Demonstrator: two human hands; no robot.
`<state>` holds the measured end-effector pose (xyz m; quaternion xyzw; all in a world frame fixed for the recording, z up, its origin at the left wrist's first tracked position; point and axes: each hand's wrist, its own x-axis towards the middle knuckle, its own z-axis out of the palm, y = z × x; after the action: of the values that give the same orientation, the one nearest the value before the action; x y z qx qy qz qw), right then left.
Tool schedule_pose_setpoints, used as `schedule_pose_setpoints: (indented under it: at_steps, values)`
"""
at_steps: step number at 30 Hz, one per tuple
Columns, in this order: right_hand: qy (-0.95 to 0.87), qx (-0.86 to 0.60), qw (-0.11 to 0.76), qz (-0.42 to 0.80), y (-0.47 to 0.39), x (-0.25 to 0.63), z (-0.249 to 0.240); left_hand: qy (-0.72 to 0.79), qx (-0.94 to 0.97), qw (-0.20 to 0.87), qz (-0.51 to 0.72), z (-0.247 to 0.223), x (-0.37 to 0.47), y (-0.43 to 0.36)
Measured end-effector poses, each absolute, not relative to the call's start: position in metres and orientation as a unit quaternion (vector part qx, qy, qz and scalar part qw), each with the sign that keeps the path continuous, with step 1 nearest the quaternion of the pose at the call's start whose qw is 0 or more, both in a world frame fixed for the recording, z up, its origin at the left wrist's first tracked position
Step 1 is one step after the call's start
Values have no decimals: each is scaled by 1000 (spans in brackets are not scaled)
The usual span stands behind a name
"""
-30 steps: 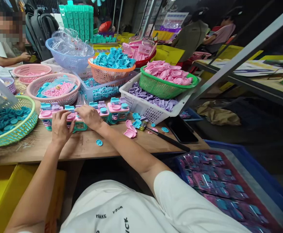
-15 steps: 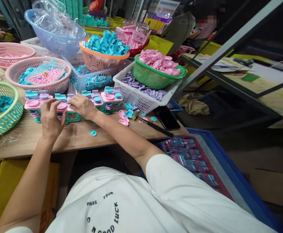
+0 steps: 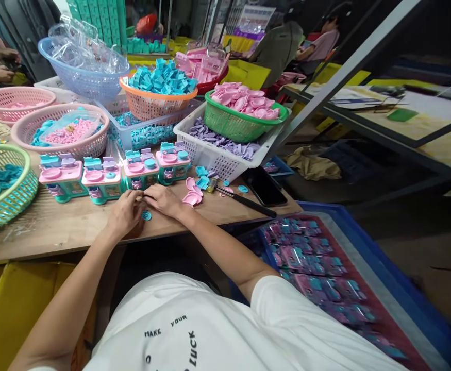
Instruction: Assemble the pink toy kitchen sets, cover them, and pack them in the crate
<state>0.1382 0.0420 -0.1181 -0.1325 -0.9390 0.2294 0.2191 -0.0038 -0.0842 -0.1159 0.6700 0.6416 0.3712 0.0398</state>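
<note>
My left hand [image 3: 127, 212] and my right hand [image 3: 164, 201] meet near the front of the wooden table, fingertips together. Both are closed, with fingers pinched; whatever lies between them is hidden. Just below the fingers, a small round blue disc [image 3: 146, 215] lies on the wood beside my left hand. Behind my hands stands a row of several small toy kitchen units [image 3: 102, 176] with pink tops, teal bases, and blue and purple parts. The unit nearest my fingers [image 3: 140, 168] carries a round blue piece on top.
Right of my hands lie loose pink pieces [image 3: 192, 193], a black-handled tool [image 3: 244, 201] and a phone [image 3: 264, 186]. Baskets of parts, including a green one [image 3: 233, 126] and a lime one [image 3: 20, 198], surround the row. A blue-edged tray [image 3: 349, 226] of packed toys sits low right.
Both hands have left the tops of the toy units and come together lower, in front of the row. The left hand moved right and toward me. The view has shifted slightly.
</note>
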Motion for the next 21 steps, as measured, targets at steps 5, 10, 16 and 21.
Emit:
schedule_pose_setpoints:
  at_steps: [5, 10, 16, 21]
  values:
    - [-794, -157, 281, 515, 29, 133, -113, 660, 569, 124, 475, -105, 3, -88]
    - [-815, -159, 370, 417, 18, 133, -98, 683, 464, 180, 534, -87, 4, -95]
    - [-895, -7, 398, 200, 18, 134, -91, 655, 285, 325, 619, -72, -7, -103]
    - [-912, 17, 390, 127, 26, 113, -94, 643, 270, 334, 634, -64, -20, -106]
